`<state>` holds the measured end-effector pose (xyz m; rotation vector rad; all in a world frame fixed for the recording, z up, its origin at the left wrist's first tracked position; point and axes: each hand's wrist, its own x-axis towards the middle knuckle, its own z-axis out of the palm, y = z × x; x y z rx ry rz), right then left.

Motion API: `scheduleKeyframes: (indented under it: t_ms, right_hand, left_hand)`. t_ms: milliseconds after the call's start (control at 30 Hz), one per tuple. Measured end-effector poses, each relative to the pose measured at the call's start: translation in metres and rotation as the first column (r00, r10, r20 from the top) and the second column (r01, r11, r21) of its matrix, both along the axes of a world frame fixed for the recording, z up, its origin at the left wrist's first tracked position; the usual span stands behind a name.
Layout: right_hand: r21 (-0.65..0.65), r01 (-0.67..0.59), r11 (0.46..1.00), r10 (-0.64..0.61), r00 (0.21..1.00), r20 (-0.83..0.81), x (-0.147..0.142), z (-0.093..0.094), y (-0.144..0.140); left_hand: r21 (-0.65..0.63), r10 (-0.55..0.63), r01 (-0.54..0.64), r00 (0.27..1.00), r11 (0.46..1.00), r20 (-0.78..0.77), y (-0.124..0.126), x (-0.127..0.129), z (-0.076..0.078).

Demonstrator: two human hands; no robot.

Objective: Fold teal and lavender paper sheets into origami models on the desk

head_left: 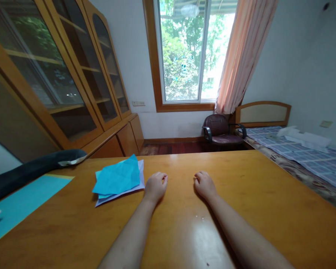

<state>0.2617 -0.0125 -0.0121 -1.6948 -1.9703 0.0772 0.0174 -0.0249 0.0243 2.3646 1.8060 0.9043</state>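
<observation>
Blue paper [117,177] just L of L hand [156,185], long axis approx. L–R; R hand [205,184] farther. Both loosely fisted, nothing visibly held.

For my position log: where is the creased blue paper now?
In the head view, the creased blue paper lies left of centre on the table, over pale purple paper, beside the left hand.
</observation>
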Motion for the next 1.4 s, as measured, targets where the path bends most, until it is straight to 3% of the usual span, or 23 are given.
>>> scheduleKeyframes:
  t_ms: [400, 767, 1233, 1400]
  right_hand:
    - [-0.034, -0.003, 0.999, 0.005, 0.998, 0.063, -0.003, 0.003, 0.0]
    - [-0.123, -0.019, 0.992, 0.034, 0.992, 0.123, -0.002, 0.001, 0.001]
    - [-0.159, -0.031, 0.987, 0.05, 0.992, 0.115, 0.0, 0.002, 0.002]
    - [-0.163, -0.037, 0.986, 0.053, 0.994, 0.094, 0.001, 0.001, 0.003]
  left_hand:
    - [-0.125, -0.09, 0.076, 0.99, 0.989, -0.104, -0.003, 0.013, -0.016]
    - [-0.156, -0.128, 0.108, 0.984, 0.982, -0.12, 0.008, 0.01, -0.031]
    - [-0.18, -0.14, 0.114, 0.98, 0.977, -0.139, 0.004, 0.01, -0.028]
    - [-0.214, -0.188, 0.15, 0.967, 0.965, -0.172, -0.002, 0.008, -0.02]
